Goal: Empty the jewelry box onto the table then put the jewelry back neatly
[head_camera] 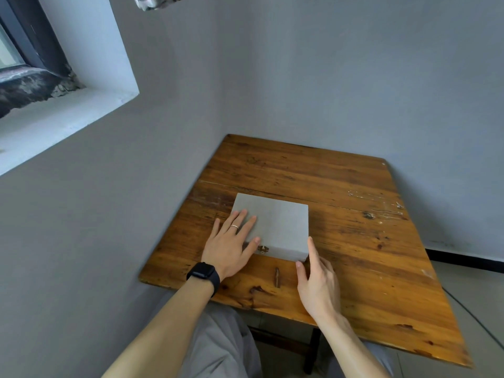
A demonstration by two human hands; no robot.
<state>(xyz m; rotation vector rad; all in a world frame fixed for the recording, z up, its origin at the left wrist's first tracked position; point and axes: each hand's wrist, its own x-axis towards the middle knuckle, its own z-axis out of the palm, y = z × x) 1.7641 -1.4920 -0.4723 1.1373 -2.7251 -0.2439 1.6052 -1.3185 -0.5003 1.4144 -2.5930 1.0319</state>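
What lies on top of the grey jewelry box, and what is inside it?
The left hand rests flat on top of the jewelry box. The lid is closed, so whatever is inside cannot be seen.

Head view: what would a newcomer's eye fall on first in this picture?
A closed grey jewelry box lies on the wooden table, its brass clasp facing the person. The left hand, with a black watch on the wrist, rests flat on top of the box; the right hand reaches its near right corner.

Soft daylight from the window (11, 54); sharp focus, wide-angle edge warping.
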